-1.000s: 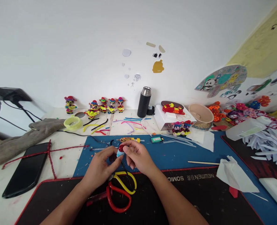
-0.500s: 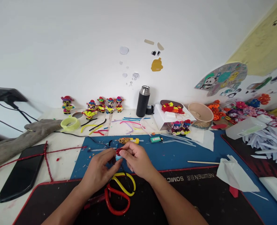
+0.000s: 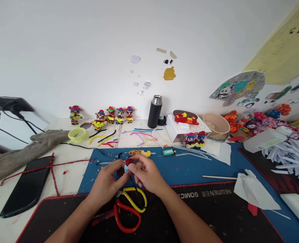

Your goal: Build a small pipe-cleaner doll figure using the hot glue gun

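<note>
Between the fingertips of both hands sits a small red and light-blue fuzzy piece (image 3: 128, 163), its red part on top. My left hand (image 3: 108, 180) grips it from the left, thumb and fingers closed on its lower blue side. My right hand (image 3: 147, 173) pinches it from the right with thumb and forefinger. Part of the piece is hidden by the fingers. Just below the hands lie scissors (image 3: 127, 216) with one red and one yellow handle loop, their blades mostly covered. A yellow glue gun (image 3: 141, 153) rests beyond the hands on the blue mat.
Several finished pipe-cleaner figures (image 3: 100, 119) stand along the wall, near loose pipe cleaners (image 3: 139, 135). A black flask (image 3: 155, 112) stands beside a white box (image 3: 187, 126). At left are a phone-like black slab (image 3: 26, 189) and red pipe cleaners (image 3: 52, 168). A wooden stick (image 3: 218, 177) lies right.
The camera view has shifted slightly. The fuzzy piece is still between both hands and has turned a little, showing more of its red top.
</note>
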### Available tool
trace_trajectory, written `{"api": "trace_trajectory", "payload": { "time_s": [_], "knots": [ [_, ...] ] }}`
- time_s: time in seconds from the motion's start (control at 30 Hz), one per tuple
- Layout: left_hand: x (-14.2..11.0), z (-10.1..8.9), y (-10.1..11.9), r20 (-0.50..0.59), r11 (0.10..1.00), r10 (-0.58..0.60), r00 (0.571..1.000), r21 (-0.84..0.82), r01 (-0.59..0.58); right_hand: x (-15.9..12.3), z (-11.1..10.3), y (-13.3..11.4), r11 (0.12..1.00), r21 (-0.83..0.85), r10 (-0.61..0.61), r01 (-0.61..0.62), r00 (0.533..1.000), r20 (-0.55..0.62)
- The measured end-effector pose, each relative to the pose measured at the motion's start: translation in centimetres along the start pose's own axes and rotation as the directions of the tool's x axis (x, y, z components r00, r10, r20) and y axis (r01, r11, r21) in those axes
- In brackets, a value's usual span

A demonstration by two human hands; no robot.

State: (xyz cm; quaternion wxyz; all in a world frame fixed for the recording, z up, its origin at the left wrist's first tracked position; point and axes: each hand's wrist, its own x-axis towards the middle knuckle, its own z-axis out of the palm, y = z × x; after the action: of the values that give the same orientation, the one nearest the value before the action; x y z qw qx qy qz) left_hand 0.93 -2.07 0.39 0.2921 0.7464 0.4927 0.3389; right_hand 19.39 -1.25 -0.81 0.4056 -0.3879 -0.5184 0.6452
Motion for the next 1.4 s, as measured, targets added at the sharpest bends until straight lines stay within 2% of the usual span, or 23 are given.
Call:
{"api": "trace_trajectory", "payload": {
  "time_s": [0.47, 0.6, 0.77, 0.9, 1.0, 1.17, 1.4],
  "knots": [
    [-0.5, 0.4, -1.0, -0.043, 0.978, 0.185, 0.982, 0.104, -0.180, 0.0, 0.3, -0.3, 1.000, 0.016, 0.015, -0.015, 0.999, -0.029],
    [-0.2, 0.6, -1.1, -0.032, 0.988, 0.139, 0.990, 0.076, -0.136, 0.4, 0.4, 0.3, 0.999, 0.050, 0.025, -0.023, 0.999, -0.047],
    [0.1, 0.4, -1.1, 0.038, 0.999, 0.048, 0.998, 0.014, -0.048, 0.4, 0.2, 0.4, 0.999, 0.052, 0.002, 0.002, 0.997, -0.082],
    [0.0, 0.0, -1.5, -0.022, 0.999, 0.047, 0.999, -0.026, -0.047, 0.4, -0.2, 0.3, 0.998, 0.047, -0.025, 0.030, 0.995, -0.092],
    [-0.1, -0.2, -1.4, -0.060, 0.996, 0.084, 0.995, -0.024, -0.085, 0.5, -0.3, 0.4, 0.998, 0.055, -0.012, 0.017, 0.996, -0.088],
    [-0.3, -0.3, -1.2, -0.028, 0.978, 0.206, 0.978, 0.049, -0.204, 0.5, -0.2, 0.6, 0.999, 0.041, 0.009, -0.005, 0.997, -0.080],
    [-0.2, -0.4, -1.1, -0.038, 0.957, 0.265, 0.964, 0.132, -0.258, 0.4, -0.3, 0.6, 1.000, 0.022, 0.012, -0.011, 0.999, -0.034]
  ]
}}
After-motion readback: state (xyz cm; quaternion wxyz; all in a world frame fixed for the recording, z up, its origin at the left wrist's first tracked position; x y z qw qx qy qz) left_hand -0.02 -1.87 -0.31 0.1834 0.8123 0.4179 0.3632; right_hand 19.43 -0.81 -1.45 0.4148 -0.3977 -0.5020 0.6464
